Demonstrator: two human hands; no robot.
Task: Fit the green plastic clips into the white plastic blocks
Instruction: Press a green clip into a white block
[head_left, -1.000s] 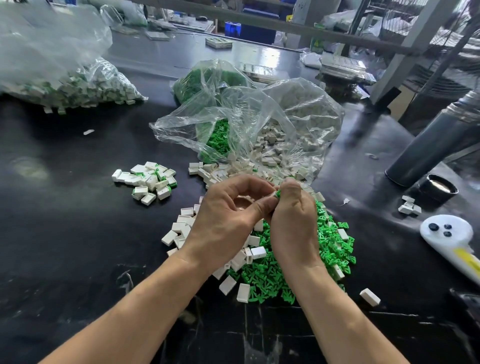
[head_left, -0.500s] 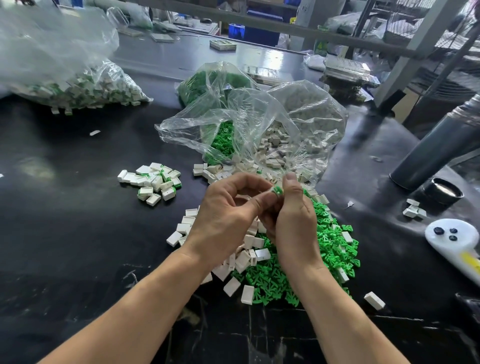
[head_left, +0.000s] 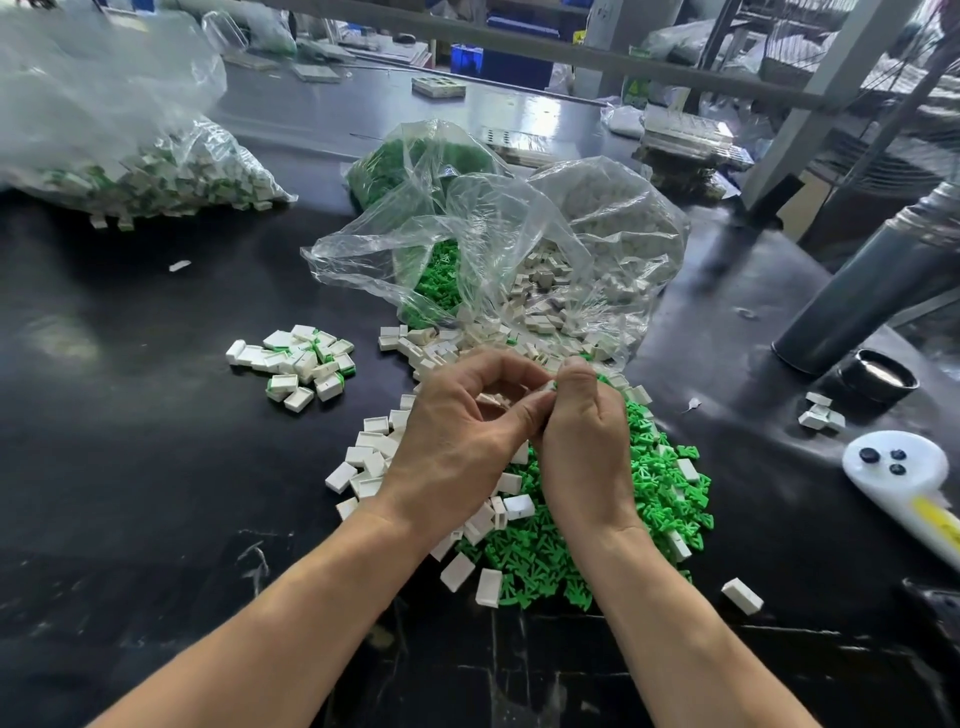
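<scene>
No text or labels can be read.

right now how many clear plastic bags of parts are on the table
3: one of white blocks with green at far left, one of green clips behind the middle, one of white blocks open in front of it. More may lie behind.

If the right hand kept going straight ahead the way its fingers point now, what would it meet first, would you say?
Probably the clear plastic bag of white blocks just beyond the right hand, with loose white blocks spilling at its mouth. Depth is hard to judge from this one view.
</scene>
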